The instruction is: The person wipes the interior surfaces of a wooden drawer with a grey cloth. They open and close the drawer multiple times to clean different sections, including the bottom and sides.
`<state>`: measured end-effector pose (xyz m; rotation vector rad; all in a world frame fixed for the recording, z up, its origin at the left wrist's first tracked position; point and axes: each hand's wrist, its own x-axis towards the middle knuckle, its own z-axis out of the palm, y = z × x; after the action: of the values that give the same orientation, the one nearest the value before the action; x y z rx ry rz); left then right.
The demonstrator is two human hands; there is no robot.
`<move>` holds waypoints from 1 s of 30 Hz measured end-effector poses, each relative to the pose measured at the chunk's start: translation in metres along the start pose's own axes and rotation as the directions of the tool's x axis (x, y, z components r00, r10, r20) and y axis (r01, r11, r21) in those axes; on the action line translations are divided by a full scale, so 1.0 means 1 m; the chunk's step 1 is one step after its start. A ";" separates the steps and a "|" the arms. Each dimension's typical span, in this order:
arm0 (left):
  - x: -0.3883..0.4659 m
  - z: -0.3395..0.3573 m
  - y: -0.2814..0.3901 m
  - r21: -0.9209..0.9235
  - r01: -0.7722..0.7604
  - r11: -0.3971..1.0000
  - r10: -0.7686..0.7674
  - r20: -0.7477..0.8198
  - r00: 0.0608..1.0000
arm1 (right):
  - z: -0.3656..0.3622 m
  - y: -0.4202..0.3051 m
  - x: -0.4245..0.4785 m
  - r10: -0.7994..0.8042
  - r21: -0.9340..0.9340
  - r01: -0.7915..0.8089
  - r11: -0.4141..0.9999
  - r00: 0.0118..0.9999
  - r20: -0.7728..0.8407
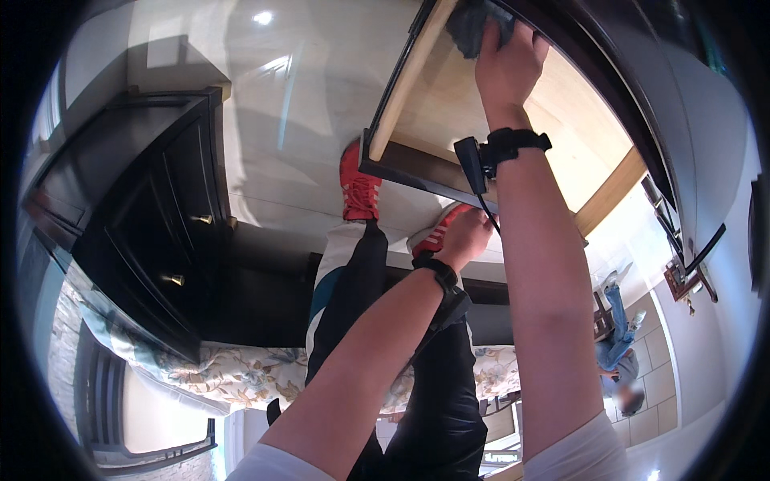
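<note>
Before me a drawer (415, 114) stands pulled out, with a pale wood bottom and sides and a dark front panel (421, 171). My right hand (511, 66) reaches into its far part, fingers pressed on a crumpled grey-blue cloth (472, 36). Part of that cloth is hidden under the hand and the cabinet edge. Close to the outer face of the drawer front is my left hand (466, 237), its fingers curled. The right forearm and a thin cable cover the fingertips, so I cannot tell whether they grip a knob.
A dark nightstand (150, 222) with brass knobs stands at the left. Behind my legs is a bed with a floral cover (252, 376). My red shoes (361, 186) rest on the pale floor beside the drawer. Another person (622, 361) is seated far right.
</note>
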<state>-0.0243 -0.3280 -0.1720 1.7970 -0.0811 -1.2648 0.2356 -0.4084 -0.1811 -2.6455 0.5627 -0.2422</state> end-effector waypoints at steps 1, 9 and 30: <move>0.001 0.007 -0.007 0.047 -0.039 0.998 0.039 0.001 0.999 | 0.005 0.000 0.003 0.075 -0.009 -0.075 0.997 0.996 0.045; 0.005 -0.022 0.013 -0.054 0.160 0.986 -0.153 0.124 0.980 | 0.002 0.008 0.000 -0.205 -0.193 0.216 0.957 0.976 0.075; 0.008 -0.014 0.003 0.077 0.129 0.989 -0.134 0.074 0.988 | -0.039 -0.003 -0.070 -0.241 0.030 0.251 0.968 0.882 0.404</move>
<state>-0.0080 -0.3253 -0.1750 1.8386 -0.0534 -1.4432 0.1637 -0.3906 -0.1507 -2.6758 0.0910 0.2422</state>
